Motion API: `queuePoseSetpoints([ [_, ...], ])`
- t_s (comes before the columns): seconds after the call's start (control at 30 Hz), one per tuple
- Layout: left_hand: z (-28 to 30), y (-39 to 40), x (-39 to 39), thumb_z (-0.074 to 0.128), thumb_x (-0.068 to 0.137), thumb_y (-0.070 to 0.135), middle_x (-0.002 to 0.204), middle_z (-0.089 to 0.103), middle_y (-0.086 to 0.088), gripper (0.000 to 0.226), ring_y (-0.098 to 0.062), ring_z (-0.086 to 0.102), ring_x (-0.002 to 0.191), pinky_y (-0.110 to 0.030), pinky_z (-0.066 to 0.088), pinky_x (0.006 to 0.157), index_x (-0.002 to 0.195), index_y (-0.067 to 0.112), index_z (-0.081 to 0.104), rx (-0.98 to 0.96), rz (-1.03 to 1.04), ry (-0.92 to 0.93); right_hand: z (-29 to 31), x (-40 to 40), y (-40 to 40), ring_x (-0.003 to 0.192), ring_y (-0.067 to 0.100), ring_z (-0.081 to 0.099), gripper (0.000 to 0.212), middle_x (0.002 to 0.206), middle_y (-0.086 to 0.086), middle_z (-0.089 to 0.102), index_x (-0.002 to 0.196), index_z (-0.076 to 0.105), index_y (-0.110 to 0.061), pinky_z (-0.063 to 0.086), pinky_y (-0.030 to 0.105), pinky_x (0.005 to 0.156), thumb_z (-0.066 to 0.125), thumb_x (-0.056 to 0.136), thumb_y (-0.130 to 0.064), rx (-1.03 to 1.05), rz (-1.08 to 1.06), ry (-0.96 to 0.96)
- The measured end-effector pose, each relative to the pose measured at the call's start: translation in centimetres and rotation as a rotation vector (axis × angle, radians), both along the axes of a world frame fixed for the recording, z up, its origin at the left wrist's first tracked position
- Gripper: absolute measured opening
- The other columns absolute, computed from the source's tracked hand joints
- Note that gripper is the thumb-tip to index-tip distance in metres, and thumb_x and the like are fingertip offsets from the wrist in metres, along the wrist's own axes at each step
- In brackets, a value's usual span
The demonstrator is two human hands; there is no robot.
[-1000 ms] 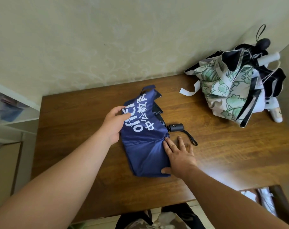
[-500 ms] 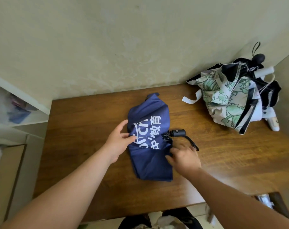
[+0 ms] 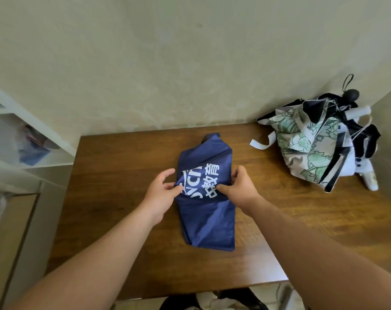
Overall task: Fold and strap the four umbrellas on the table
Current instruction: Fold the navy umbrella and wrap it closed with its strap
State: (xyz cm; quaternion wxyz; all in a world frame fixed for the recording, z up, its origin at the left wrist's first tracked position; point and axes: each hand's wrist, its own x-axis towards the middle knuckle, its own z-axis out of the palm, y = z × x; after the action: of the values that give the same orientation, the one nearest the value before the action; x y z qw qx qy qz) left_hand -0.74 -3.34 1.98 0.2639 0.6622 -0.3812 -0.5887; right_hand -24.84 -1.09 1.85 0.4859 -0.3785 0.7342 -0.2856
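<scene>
While you look down at the brown wooden counter (image 3: 114, 198), a white open shelf unit (image 3: 22, 142) stands off its left edge, holding blurred coloured items. Your left hand (image 3: 161, 193) meets the left edge of the navy blue folding umbrella with white printed lettering (image 3: 206, 211), thumb and fingertips curled in and pinching the cloth beside the print. That umbrella lies collapsed and flattened near the counter's middle, its long axis running away from you, the fabric loosely gathered and not strapped. Your right hand (image 3: 240, 186) grips the umbrella's right edge, thumb pressed on top of the fabric and fingers curled around the side. Further right, in the far corner against the wall, a heap of unfolded umbrellas (image 3: 313, 148) sits well apart: cream fabric with green leaf print, black-and-white panels, a black knob handle (image 3: 350, 95) with a loop, and a white strap (image 3: 260, 143) trailing onto the wood
</scene>
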Motion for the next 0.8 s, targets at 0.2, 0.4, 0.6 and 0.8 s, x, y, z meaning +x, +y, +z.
queuePoseSetpoints([
  [0.2,-0.5,0.0,0.2,0.081,0.089,0.007,0.107,0.074,-0.004,0.054,-0.017,0.073,0.102,-0.040,0.058,0.100,0.131,0.036,0.063,0.006,0.004,0.002,1.4,-2.1,1.3,0.079,0.018,0.075,0.039,0.091,0.009,0.072,0.104,0.044,-0.017,0.055,0.023,0.055,0.078,0.090,-0.002,-0.052,-0.122,-0.196],
  [0.4,-0.1,-0.3,-0.8,0.079,0.092,0.007,0.111,0.069,-0.007,0.053,-0.019,0.071,0.097,-0.038,0.059,0.087,0.134,0.033,0.061,0.038,0.031,0.064,1.6,-2.4,1.7,0.086,0.020,0.070,0.057,0.101,0.010,0.062,0.125,0.046,-0.023,0.061,0.035,0.076,0.083,0.086,-0.004,-0.048,-0.178,-0.337],
  [0.6,1.0,-0.6,-0.8,0.067,0.103,0.021,0.127,0.071,-0.002,0.049,-0.016,0.067,0.099,-0.041,0.049,0.104,0.146,0.040,0.053,0.106,-0.032,0.108,2.7,-1.9,2.3,0.095,0.012,0.072,0.085,0.107,-0.004,0.074,0.144,0.040,-0.052,0.061,0.032,0.085,0.079,0.085,-0.004,-0.067,0.238,0.070],
  [0.8,0.7,-1.6,-1.2,0.080,0.092,0.010,0.115,0.072,-0.010,0.030,-0.016,0.069,0.099,-0.028,0.052,0.088,0.112,0.032,0.075,0.018,0.012,0.053,3.0,-3.0,3.1,0.104,0.012,0.052,0.026,0.111,-0.009,0.071,0.118,0.071,-0.023,0.043,0.031,0.099,0.071,0.095,-0.012,-0.305,0.467,0.634],
])
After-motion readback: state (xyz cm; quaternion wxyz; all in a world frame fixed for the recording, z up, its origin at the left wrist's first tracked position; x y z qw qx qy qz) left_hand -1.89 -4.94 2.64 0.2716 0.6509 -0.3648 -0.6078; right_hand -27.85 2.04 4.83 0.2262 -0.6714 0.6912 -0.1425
